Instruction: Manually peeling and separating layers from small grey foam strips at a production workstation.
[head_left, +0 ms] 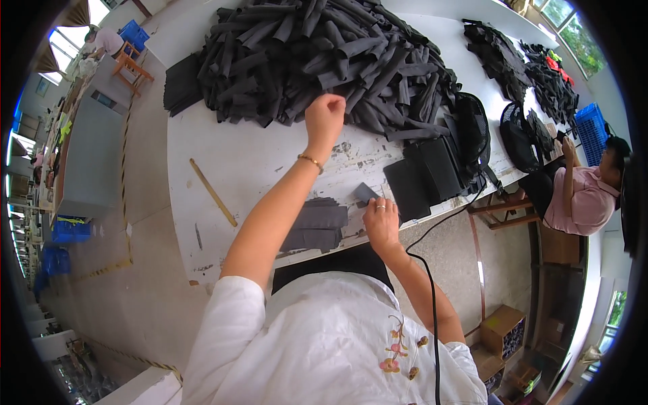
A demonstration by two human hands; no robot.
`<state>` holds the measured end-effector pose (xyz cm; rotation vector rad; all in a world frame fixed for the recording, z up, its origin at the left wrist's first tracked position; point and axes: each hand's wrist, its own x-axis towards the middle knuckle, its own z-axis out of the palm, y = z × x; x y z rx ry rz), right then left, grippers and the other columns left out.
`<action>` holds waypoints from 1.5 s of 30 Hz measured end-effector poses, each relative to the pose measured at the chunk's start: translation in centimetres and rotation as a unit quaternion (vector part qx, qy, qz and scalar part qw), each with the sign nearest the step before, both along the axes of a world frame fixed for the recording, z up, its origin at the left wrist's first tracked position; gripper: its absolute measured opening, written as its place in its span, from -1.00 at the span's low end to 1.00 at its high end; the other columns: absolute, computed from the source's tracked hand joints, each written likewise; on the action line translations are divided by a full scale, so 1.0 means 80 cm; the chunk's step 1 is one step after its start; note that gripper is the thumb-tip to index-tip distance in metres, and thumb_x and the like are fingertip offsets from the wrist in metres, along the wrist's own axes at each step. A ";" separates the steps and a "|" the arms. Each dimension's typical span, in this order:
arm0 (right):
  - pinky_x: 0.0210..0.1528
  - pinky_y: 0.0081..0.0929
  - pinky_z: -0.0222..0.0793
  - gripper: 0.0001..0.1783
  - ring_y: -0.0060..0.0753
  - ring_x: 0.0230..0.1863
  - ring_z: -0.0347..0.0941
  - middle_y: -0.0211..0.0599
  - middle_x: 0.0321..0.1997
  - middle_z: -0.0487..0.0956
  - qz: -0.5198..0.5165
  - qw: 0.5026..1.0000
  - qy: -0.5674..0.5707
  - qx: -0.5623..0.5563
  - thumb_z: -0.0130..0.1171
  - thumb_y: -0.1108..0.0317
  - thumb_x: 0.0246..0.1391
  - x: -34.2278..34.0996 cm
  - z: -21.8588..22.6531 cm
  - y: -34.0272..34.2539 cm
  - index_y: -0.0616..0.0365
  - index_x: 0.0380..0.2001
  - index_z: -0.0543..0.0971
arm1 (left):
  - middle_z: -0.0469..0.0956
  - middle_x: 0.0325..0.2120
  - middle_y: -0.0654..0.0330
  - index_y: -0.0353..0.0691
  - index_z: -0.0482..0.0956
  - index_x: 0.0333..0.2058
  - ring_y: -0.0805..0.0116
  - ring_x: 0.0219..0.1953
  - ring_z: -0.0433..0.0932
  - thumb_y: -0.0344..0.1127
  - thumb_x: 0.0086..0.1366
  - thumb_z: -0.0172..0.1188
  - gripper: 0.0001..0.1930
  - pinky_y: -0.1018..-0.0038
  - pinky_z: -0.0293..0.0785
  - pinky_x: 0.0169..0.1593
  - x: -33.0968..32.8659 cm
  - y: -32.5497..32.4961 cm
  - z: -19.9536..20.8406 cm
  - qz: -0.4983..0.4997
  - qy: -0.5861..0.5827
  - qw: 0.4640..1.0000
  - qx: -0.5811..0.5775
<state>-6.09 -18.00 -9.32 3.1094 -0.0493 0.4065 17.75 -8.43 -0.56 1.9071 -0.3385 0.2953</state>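
A large heap of black fabric strips (270,61), many of them curled, covers the far part of the white table (256,152). My left hand (325,120) reaches to the heap's near edge, its fingers curled into a pinch; whatever they hold, if anything, is hidden. By the table's front edge my right hand (383,221) grips a small dark grey fabric piece (365,193) at its lower end. Between my arms lies a layered stack of flat dark grey pieces (317,223). Black flat panels (412,185) stand and lie just right of my right hand.
A wooden strip (212,192) lies left of my left arm. Neatly stacked black pieces (182,84) sit at the far left. A black mesh bag (470,128) and a black cable (432,270) are on the right. A seated co-worker in pink (579,196) works at the right.
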 end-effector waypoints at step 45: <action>-0.04 -0.12 0.31 -0.72 0.12 -0.09 0.38 -0.03 0.08 0.49 0.173 0.880 0.003 0.442 0.17 0.55 0.07 0.021 0.153 0.037 0.15 -0.19 0.33 | 0.59 -0.29 0.19 -0.27 0.50 -0.17 0.33 -0.23 0.62 -0.36 0.18 0.35 -0.72 0.36 0.62 -0.11 -0.125 0.172 0.025 -0.019 0.380 0.820 -0.427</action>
